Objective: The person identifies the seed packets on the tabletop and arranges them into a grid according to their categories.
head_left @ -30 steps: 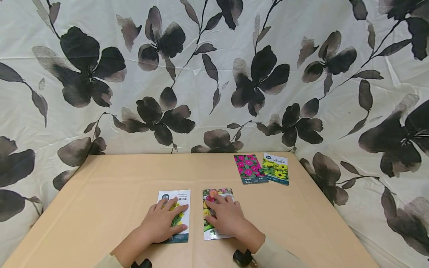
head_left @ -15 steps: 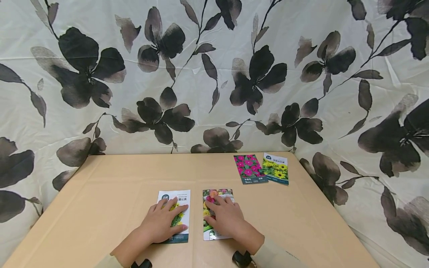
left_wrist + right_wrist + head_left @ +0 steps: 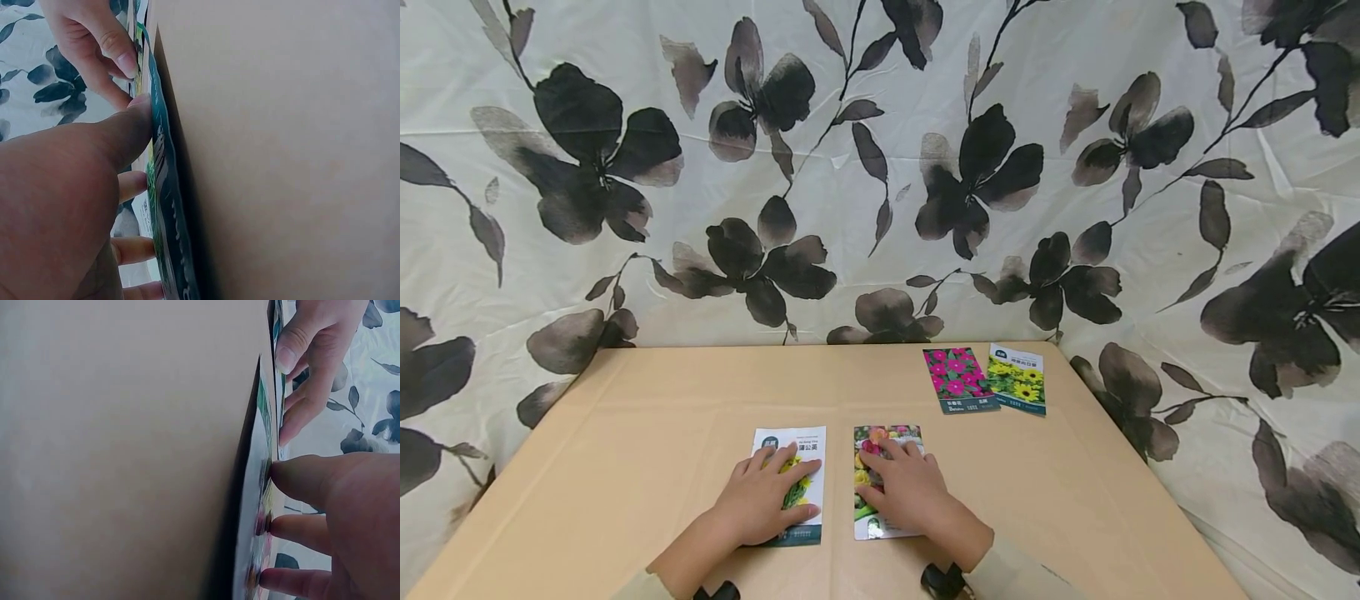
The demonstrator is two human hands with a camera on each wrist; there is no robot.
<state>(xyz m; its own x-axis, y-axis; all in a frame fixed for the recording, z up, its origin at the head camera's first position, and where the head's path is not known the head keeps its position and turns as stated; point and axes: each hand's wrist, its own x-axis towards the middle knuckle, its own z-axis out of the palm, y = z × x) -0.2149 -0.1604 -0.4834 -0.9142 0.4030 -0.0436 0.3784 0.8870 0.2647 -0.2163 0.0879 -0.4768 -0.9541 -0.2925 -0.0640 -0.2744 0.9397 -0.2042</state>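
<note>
My left hand [image 3: 763, 496] rests with spread fingers on a white seed packet [image 3: 806, 493] printed with yellow flowers and a dark teal bottom band. To its right, my right hand [image 3: 913, 492] rests the same way on a second seed packet [image 3: 868, 525], covered in mixed bright flowers. Both packets lie side by side on the table with a narrow gap between them. In the left wrist view, the thumb and fingertips touch the face of the left packet [image 3: 164, 169], whose near edge lifts a little. The right wrist view has fingertips on the right packet [image 3: 253, 481]. My palms hide part of each print.
At the table's far right lie two more seed packets, one with pink flowers [image 3: 957, 372] and one with yellow flowers [image 3: 1018, 379], edges overlapping. The tan table [image 3: 647, 433] ends against a white cloth [image 3: 865, 50] with dark flower prints.
</note>
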